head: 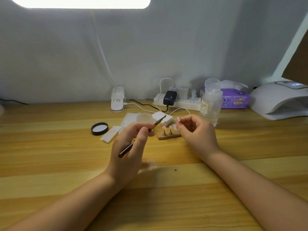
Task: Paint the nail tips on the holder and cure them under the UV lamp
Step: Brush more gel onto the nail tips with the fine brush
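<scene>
**Brush in the left hand, one pink tip lifted in the right**

Nearest the tabletop's [66, 164] front edge, two bare forearms reach in toward its middle. The left hand [128, 147] grips a slim dark brush [141, 137] between thumb and fingers, handle end down toward the wrist, bristle end angled up and away. The right hand [195, 132], fingers curled, pinches a small nail tip [178, 119] at its fingertips, raised above the table; the tip is pale pink and glossy, with faint lighter spots.

Between the two hands and just beyond them sits the wooden holder [168, 136], a low tan block carrying small metal stands. Two pink nail tips [167, 127] of the same spotted look stand upright on it, side by side; the holder's right end is hidden behind the right hand.

Farther back lie white wipes [110, 135], a black lid [99, 128] resting inside-up, a clear shallow jar [144, 117] and a white pad stack [162, 117]. A clear bottle [211, 104] with a cream label stands to the right.

Along the back edge are a white lamp clamp [117, 101], a power strip [176, 101] with plugged adapters, and a purple tissue pack [235, 99]. The white UV lamp [280, 100] sits at the back right corner, its opening facing the front, well apart from the holder.
</scene>
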Available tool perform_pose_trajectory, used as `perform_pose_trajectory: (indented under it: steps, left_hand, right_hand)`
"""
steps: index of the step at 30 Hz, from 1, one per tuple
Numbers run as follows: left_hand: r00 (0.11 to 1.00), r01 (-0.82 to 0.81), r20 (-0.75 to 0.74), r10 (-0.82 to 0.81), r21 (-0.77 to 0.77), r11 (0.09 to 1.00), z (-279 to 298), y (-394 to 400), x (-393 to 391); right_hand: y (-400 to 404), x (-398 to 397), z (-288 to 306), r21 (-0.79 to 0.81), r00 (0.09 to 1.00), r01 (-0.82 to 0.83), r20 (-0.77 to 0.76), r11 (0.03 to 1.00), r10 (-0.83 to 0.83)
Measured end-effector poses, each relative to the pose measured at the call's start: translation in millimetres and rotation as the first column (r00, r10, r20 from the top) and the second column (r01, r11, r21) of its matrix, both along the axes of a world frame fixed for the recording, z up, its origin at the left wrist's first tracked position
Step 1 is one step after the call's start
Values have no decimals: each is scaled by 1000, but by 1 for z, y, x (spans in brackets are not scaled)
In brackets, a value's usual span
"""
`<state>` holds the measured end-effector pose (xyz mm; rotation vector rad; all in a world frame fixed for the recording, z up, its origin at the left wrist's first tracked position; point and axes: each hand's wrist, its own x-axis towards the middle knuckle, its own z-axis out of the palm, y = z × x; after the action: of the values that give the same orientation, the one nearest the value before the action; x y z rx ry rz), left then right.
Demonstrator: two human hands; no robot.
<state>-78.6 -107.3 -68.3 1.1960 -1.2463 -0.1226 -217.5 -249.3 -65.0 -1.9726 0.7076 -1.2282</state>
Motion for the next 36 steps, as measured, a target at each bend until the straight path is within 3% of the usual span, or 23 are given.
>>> perform_pose_trajectory:
  steps: [6,14,25,31,36]
  left_hand:
    - [999,-36,-29,36,6,999,2,0,-1]
    - [998,-64,-28,65,26,998,4,2,-2]
    - [998,-64,-14,65,46,997,2,1,-1]
    - [998,-61,-2,61,46,997,2,2,0]
    - [997,-73,-15,74,59,996,2,2,1]
  right_hand:
    - [-3,1,-1,56,1000,21,-18,998,-20]
    - [-13,1,-7,-39,981,106,-160,994,-111]
    - [-15,3,-7,-137,852,187,-470,973,-230]
    - [-12,2,-4,-236,790,165,-549,957,-272]
    - [-13,-6,2,-357,708,264,-559,896,-431]
